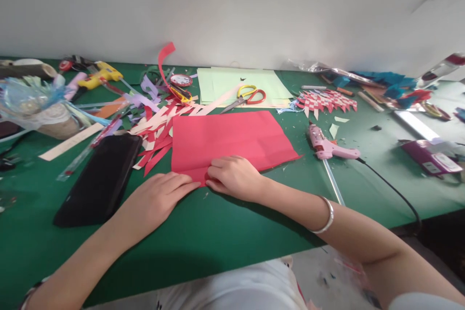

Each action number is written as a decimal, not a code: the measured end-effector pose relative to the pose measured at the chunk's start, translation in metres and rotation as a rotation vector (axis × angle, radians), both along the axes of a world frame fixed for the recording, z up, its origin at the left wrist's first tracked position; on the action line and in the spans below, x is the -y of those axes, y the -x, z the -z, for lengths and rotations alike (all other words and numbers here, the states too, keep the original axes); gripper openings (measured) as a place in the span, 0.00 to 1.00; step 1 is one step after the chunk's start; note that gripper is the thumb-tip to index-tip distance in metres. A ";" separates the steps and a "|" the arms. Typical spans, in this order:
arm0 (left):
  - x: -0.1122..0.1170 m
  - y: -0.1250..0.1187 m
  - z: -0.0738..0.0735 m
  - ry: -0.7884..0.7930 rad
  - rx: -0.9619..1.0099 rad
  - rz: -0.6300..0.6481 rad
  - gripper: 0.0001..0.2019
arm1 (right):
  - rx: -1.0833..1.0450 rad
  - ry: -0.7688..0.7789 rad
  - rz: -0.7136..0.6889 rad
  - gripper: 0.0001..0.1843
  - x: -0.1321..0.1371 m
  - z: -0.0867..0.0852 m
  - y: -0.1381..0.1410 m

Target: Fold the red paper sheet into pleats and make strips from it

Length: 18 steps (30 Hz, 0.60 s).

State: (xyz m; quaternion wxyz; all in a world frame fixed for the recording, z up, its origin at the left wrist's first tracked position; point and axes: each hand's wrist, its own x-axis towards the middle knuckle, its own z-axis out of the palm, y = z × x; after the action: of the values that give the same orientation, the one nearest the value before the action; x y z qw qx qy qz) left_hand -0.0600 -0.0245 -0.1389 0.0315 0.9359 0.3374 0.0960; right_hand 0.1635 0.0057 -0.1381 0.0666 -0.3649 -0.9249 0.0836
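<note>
1. Red paper (225, 138) lies on the green tabletop (218, 232) in front of the person, with a crease along its near side.
2. Left hand (162, 196): fingers together at the paper's near-left corner; I cannot tell whether they pinch it.
3. Right hand (234, 178): fingers curled together on the near edge, just beside the left; any grip underneath is hidden.
4. Cut paper strips (157, 157) lie heaped at the paper's left side.
5. Scissors (240, 101) lie beyond it, partly on pale green sheets (218, 80).
6. Pink glue gun (329, 147): apart, to the right.
</note>
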 end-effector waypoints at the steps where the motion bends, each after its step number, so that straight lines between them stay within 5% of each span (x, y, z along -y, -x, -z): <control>1: 0.002 -0.003 -0.001 -0.037 -0.019 0.005 0.19 | -0.008 0.003 -0.005 0.13 0.000 0.000 -0.001; 18: 0.013 -0.019 -0.003 -0.316 -0.174 0.046 0.17 | -0.103 0.072 -0.020 0.11 -0.004 0.004 -0.058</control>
State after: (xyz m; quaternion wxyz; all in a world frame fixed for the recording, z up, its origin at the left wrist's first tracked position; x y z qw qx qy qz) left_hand -0.0405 -0.0374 -0.1360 -0.1429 0.9415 0.2981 0.0656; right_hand 0.2218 0.0092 -0.1421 0.1001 -0.3531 -0.9201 0.1363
